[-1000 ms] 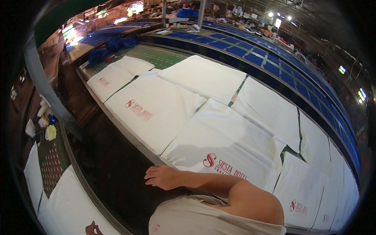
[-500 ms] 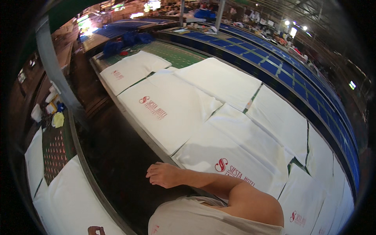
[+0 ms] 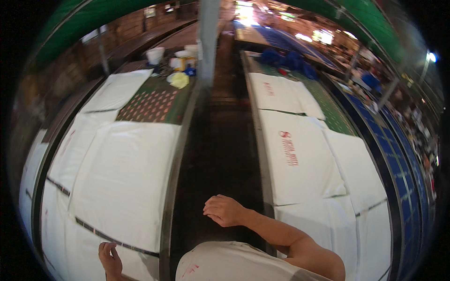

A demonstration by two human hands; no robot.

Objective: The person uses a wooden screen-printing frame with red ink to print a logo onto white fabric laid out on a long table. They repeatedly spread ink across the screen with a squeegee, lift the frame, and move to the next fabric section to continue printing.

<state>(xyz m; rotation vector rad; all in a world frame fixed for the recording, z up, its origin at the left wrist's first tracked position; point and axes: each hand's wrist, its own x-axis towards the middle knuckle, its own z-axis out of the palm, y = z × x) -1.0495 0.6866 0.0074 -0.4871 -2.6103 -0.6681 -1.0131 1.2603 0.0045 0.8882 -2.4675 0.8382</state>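
My right hand [image 3: 223,210] hovers above the dark aisle, its fingers loosely bent and nothing visible in them. My left hand [image 3: 109,257] is low on the left, over white cloth, its fingers curved and apart. A large white cloth [image 3: 122,182] lies flat on the left long table [image 3: 185,119]. On the right long table [image 3: 266,187], white cloths lie in rows, one [image 3: 309,159] bearing a red print. Both tables have green tops showing between and beyond the cloths.
The dark aisle [image 3: 215,154] runs between the tables to a bright far end. A grey post [image 3: 207,37] stands at its left side, beside white buckets [image 3: 154,55] and a yellow bag [image 3: 179,80]. Blue bundles [image 3: 281,60] lie at the right table's far end; blue gridded tables [image 3: 391,154] stand farther right.
The view has swung left, bringing both tables and the aisle upright into view. My left hand has risen further into the picture; my right hand stays bent over the aisle.
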